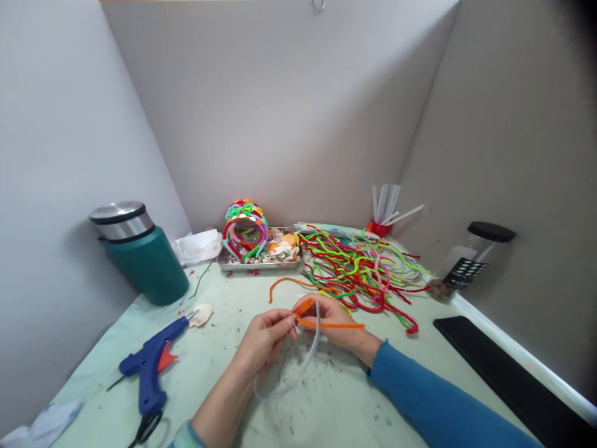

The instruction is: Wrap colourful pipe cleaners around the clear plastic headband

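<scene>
Head view — left hand (265,338) and right hand (336,316), fingertips pinching an orange pipe cleaner (331,325) — white headband (309,361) curving below.

no lettering is readable (the black label (464,272) is too small).

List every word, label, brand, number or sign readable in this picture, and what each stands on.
No text can be read.
Dark label on the jar: white marks, too small and blurred to read.
Crumpled paper at lower left: bluish marks; cannot tell whether they are writing.
Green bottle, blue glue gun, headband and orange pipe cleaner: no lettering visible.
</scene>
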`<state>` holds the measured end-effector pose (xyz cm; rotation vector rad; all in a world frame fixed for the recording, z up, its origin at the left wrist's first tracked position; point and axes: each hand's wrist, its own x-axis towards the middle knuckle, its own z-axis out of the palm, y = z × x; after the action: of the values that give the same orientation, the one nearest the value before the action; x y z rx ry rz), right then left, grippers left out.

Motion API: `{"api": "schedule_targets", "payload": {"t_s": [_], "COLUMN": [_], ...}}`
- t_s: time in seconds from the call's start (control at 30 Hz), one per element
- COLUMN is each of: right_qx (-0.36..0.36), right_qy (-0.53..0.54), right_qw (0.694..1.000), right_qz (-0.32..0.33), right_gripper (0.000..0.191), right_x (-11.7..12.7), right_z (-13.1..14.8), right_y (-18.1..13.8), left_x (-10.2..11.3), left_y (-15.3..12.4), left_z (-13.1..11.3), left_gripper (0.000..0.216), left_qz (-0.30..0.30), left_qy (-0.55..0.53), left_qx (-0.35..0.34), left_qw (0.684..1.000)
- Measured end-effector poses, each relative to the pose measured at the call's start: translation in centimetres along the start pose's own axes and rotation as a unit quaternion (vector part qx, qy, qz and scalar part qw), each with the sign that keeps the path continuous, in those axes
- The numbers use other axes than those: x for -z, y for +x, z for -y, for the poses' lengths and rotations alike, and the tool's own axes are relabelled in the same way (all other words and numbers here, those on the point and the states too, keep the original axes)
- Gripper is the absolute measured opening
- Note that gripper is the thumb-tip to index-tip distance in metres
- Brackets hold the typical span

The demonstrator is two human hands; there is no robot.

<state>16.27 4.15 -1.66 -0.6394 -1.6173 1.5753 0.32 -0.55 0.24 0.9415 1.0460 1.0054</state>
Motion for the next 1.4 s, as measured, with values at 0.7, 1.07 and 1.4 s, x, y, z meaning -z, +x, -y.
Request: {"api": "schedule_targets", "payload": {"t_s": [0.7,1.07,1.4], "right_qx": [0.013,0.032,0.061], "right_qy": [-0.121,-0.113,-0.151], "right_qw": [0.991,0.992,0.985], "right_qz": [-0.052,-0.045,-0.055], "right_gripper": [0.028,0.016,0.013], "right_x": [-0.4,-1.4,-1.2], "right_z": [-0.6,-0.3,0.3], "right_y": [-0.3,-0.4,-0.6], "left_x": [-0.6,0.0,0.0], "left_y": [-0.3,0.0,0.2], "left_z": [0.5,0.7,0.2], "left_gripper": [0.021,0.040,0.038], "left_qz": [-0.040,-0.118,-0.074], "left_qy": [0.264,0.314,0.185], "left_qx": [-0.145,-0.173,-0.059], "left_qw": [0.953,0.926,0.978]}}
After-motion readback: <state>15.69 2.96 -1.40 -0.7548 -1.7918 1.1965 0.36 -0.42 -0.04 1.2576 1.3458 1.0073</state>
